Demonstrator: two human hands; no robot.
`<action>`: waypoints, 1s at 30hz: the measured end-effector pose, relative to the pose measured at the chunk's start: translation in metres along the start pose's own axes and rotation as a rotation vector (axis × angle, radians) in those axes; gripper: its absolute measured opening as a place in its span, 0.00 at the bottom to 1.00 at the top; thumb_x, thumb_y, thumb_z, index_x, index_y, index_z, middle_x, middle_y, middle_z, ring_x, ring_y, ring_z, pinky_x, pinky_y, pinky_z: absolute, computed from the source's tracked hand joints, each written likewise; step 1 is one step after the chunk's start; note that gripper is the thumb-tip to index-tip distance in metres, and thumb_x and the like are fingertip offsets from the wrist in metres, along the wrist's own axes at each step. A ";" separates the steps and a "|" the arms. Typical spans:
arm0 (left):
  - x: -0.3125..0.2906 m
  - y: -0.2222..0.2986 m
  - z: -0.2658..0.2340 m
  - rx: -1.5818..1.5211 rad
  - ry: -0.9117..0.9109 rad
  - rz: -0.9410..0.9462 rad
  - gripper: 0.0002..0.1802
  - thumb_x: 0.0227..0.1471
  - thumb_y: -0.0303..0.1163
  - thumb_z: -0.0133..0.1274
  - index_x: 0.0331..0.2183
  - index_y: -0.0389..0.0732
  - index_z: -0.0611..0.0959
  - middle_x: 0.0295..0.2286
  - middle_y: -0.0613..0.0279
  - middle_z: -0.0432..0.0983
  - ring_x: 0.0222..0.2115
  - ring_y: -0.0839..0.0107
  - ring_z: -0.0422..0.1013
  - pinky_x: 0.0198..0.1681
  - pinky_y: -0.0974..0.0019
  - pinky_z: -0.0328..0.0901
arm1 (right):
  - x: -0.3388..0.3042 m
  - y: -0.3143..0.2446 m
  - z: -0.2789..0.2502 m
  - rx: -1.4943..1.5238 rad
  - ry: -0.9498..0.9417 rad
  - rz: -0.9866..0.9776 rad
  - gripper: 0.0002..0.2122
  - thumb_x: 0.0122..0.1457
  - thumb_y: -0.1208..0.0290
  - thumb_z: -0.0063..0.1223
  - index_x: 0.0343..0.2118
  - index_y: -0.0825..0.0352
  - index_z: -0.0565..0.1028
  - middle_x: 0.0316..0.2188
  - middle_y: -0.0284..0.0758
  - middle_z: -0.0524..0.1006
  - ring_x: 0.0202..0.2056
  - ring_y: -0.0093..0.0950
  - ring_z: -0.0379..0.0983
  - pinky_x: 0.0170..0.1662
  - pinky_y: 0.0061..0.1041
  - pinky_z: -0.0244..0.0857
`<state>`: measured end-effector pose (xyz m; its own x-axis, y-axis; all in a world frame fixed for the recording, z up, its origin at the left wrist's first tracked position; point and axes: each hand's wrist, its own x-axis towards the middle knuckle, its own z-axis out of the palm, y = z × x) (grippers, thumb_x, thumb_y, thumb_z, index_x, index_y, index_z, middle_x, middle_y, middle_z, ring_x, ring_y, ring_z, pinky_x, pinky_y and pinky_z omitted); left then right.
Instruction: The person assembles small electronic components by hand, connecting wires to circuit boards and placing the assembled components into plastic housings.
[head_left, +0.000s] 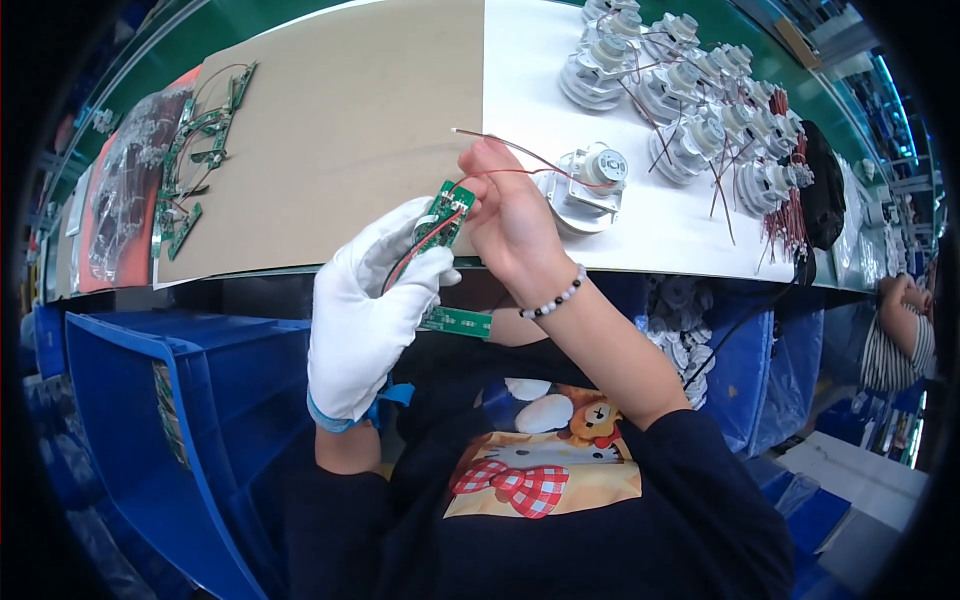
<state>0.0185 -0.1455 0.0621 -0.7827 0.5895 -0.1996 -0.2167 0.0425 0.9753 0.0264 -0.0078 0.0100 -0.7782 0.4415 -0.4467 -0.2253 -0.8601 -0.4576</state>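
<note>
My left hand, in a white glove with a blue strap at the wrist, grips a small green circuit board with a white connector at its top end. Red and dark wires run along the board under the glove's thumb. My bare right hand, with a beaded bracelet, pinches a thin red wire at the board's upper right corner. That wire leads to a white motor unit with a round silver top on the table. A second, darker wire from this unit rises past my fingers, its end free.
Several similar motor units crowd the table's right side, beside a bundle of red-brown wires. Wired green boards and a clear plastic bag lie at left. Below the table edge, another green board and blue bins show.
</note>
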 end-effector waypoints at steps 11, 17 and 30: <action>0.001 0.006 -0.002 0.014 0.027 0.030 0.19 0.49 0.24 0.51 0.46 0.32 0.72 0.32 0.62 0.74 0.27 0.81 0.70 0.26 0.81 0.63 | -0.022 0.003 -0.017 -0.252 -0.189 0.018 0.11 0.60 0.67 0.43 0.39 0.69 0.69 0.21 0.26 0.65 0.14 0.12 0.53 0.15 0.10 0.48; 0.008 0.004 -0.001 0.035 0.020 0.045 0.19 0.49 0.24 0.52 0.45 0.31 0.72 0.31 0.62 0.74 0.27 0.81 0.69 0.27 0.80 0.63 | -0.054 -0.029 -0.047 -0.630 -0.366 0.070 0.07 0.56 0.74 0.50 0.31 0.73 0.73 0.17 0.27 0.70 0.13 0.10 0.60 0.13 0.08 0.52; -0.003 -0.019 0.005 0.003 -0.080 -0.063 0.21 0.48 0.21 0.50 0.47 0.32 0.71 0.33 0.61 0.74 0.29 0.80 0.69 0.28 0.79 0.64 | -0.074 -0.049 -0.054 -1.147 -0.522 0.213 0.06 0.51 0.74 0.55 0.25 0.73 0.73 0.19 0.30 0.73 0.16 0.12 0.67 0.16 0.10 0.59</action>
<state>0.0285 -0.1440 0.0447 -0.7184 0.6481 -0.2527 -0.2623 0.0841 0.9613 0.1265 0.0154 0.0235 -0.9322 -0.0541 -0.3580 0.3612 -0.0737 -0.9296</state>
